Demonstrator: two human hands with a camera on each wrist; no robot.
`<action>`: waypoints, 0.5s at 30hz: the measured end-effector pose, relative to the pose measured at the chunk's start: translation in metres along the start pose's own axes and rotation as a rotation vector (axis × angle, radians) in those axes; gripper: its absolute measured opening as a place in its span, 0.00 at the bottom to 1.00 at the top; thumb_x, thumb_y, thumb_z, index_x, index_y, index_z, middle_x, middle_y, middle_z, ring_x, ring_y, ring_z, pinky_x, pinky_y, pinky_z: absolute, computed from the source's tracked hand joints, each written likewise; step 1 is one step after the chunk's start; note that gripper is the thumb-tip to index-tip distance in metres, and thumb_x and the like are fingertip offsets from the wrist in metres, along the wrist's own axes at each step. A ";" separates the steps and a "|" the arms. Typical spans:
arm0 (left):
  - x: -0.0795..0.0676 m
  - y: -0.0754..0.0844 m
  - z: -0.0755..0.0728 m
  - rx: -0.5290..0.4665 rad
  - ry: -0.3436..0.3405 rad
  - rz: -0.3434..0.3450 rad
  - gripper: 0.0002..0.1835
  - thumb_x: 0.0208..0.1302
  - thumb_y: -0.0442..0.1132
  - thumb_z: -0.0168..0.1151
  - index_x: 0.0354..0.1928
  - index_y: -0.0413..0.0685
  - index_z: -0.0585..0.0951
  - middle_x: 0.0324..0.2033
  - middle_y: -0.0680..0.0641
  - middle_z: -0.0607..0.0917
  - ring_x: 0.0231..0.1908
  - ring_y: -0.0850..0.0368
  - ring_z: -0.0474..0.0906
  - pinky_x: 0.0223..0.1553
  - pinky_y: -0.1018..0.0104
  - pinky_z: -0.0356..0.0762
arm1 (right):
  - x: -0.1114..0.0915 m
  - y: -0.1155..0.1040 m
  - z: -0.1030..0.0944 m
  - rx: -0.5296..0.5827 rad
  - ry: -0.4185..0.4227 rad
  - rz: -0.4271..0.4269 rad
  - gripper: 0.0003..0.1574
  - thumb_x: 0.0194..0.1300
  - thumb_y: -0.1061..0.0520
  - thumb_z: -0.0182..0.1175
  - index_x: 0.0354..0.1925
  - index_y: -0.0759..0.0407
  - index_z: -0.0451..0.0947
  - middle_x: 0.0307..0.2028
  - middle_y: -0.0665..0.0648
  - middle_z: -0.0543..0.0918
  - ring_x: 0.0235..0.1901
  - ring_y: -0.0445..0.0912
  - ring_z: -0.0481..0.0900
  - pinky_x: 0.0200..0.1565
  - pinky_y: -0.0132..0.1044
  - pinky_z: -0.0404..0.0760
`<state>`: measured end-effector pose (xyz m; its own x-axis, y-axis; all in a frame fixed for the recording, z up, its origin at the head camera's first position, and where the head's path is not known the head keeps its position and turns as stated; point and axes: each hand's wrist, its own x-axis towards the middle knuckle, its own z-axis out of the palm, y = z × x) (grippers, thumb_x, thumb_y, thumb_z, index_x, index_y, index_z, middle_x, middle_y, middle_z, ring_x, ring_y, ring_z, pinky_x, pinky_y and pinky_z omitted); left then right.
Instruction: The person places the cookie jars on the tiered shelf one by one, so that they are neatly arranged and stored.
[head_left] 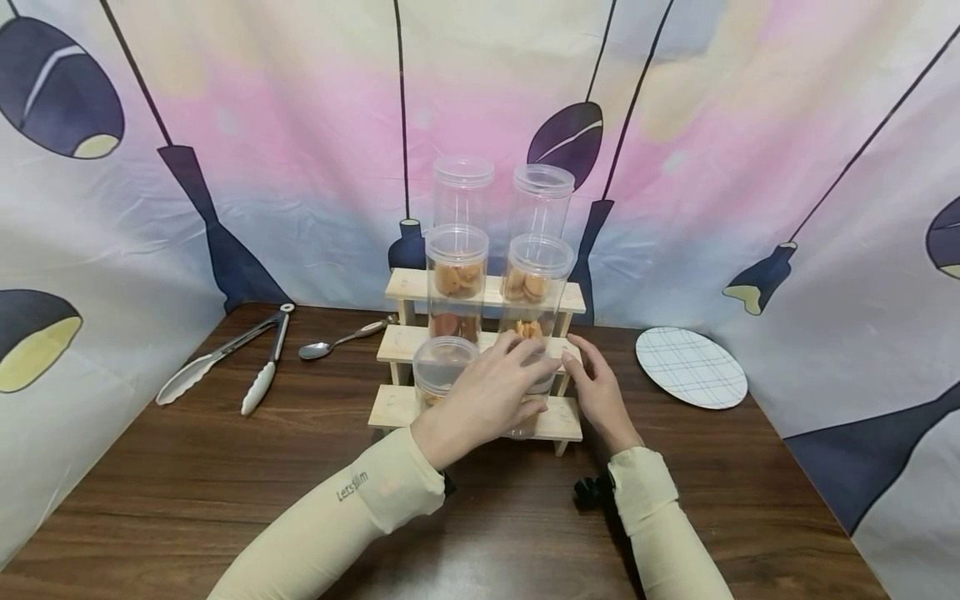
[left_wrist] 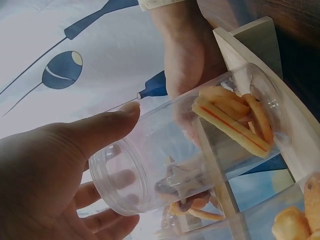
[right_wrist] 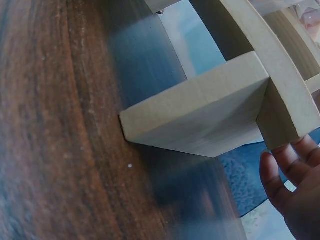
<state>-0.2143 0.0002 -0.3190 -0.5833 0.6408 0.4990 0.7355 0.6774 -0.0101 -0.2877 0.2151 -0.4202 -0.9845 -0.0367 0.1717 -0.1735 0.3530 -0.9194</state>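
My left hand (head_left: 487, 392) reaches over the front-right clear jar (left_wrist: 165, 150), thumb and fingers around its lidded end. Inside that jar are stick-shaped sandwich biscuits (left_wrist: 232, 125). The jar stands on the lowest step of a three-step wooden rack (head_left: 393, 406); the hand covers much of it in the head view. At the rack's right end is my right hand (head_left: 602, 400), whose fingertips touch the end of a wooden board (right_wrist: 287, 120) in the right wrist view. Beside the left hand, another lidded jar (head_left: 444, 367) stands on the same step.
More lidded jars with biscuits (head_left: 459, 279) stand on the upper steps. Tongs (head_left: 258, 387) and a spoon (head_left: 318, 350) lie on the table's left. A white checked plate (head_left: 692, 367) lies on the right. Patterned cloth (head_left: 315, 150) hangs behind and on both sides.
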 end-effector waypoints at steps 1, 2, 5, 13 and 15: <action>0.000 0.000 0.000 -0.001 0.003 0.002 0.26 0.60 0.48 0.73 0.60 0.54 0.81 0.59 0.46 0.78 0.56 0.48 0.73 0.50 0.55 0.80 | 0.000 0.000 0.000 0.002 -0.004 0.006 0.32 0.75 0.36 0.51 0.73 0.37 0.63 0.39 0.59 0.74 0.41 0.65 0.72 0.40 0.43 0.72; 0.000 0.000 0.000 -0.002 0.004 0.001 0.26 0.60 0.48 0.73 0.61 0.54 0.81 0.59 0.46 0.78 0.56 0.48 0.73 0.50 0.55 0.80 | 0.000 -0.001 0.000 0.003 -0.007 0.009 0.32 0.76 0.38 0.51 0.73 0.39 0.63 0.39 0.59 0.74 0.41 0.65 0.72 0.40 0.43 0.72; -0.001 0.000 0.000 0.006 -0.002 0.000 0.26 0.60 0.48 0.74 0.61 0.55 0.81 0.59 0.46 0.78 0.56 0.48 0.73 0.50 0.55 0.79 | 0.000 -0.001 0.000 -0.002 -0.008 0.009 0.32 0.77 0.41 0.51 0.74 0.42 0.62 0.39 0.60 0.74 0.41 0.65 0.72 0.40 0.43 0.72; 0.000 0.001 -0.001 0.014 -0.022 -0.005 0.27 0.60 0.50 0.73 0.61 0.55 0.81 0.59 0.46 0.78 0.55 0.49 0.73 0.49 0.55 0.79 | -0.002 0.002 0.002 -0.018 0.025 -0.038 0.33 0.73 0.31 0.50 0.71 0.35 0.65 0.37 0.59 0.74 0.37 0.62 0.73 0.37 0.43 0.72; -0.001 0.001 -0.002 0.018 -0.033 -0.008 0.28 0.61 0.51 0.72 0.62 0.55 0.80 0.60 0.45 0.78 0.56 0.48 0.73 0.49 0.55 0.79 | -0.002 0.002 0.002 -0.023 0.029 -0.046 0.34 0.72 0.30 0.50 0.71 0.34 0.65 0.37 0.58 0.74 0.37 0.62 0.73 0.37 0.44 0.73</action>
<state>-0.2125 -0.0004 -0.3176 -0.6007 0.6463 0.4705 0.7244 0.6891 -0.0217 -0.2860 0.2137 -0.4233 -0.9742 -0.0267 0.2239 -0.2175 0.3728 -0.9021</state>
